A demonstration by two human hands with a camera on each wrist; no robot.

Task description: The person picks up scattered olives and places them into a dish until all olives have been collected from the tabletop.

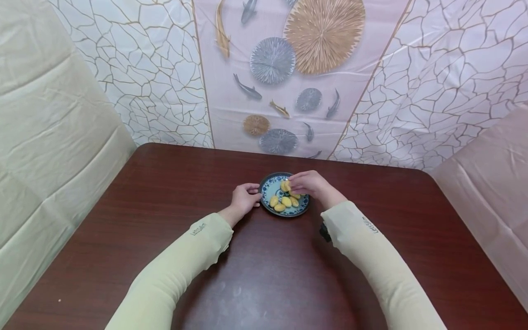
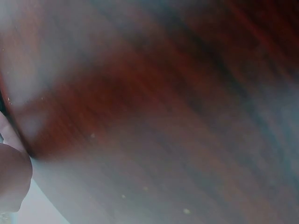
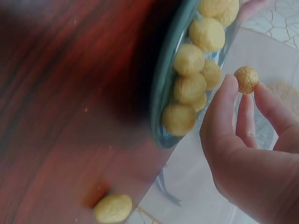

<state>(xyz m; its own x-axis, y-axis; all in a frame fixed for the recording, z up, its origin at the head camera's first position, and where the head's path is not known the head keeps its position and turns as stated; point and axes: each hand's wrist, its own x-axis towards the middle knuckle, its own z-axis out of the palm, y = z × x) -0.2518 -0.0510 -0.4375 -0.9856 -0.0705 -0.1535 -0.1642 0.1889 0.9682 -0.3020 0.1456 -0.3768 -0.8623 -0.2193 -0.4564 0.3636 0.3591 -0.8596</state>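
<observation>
A round plate [image 1: 270, 187] with a blue floral pattern and dark rim lies towards the back of the table. Several small yellow potatoes [image 1: 286, 201] are on it, mostly at the front and right. My right hand [image 1: 314, 187] reaches over the plate's right side. In the right wrist view, its thumb and fingertips pinch one small potato [image 3: 246, 80], raised off the plate. At the plate's left rim rests my left hand [image 1: 244, 199], fingers and thumb touching the edge. Only part of that hand shows in the left wrist view.
A loose potato [image 3: 113, 208] lies on the table beyond the plate in the right wrist view; the right hand hides that spot from the head view. The dark red-brown table [image 1: 165, 201] ends at a patterned cloth wall [image 1: 231, 123]. Cloth panels flank both sides.
</observation>
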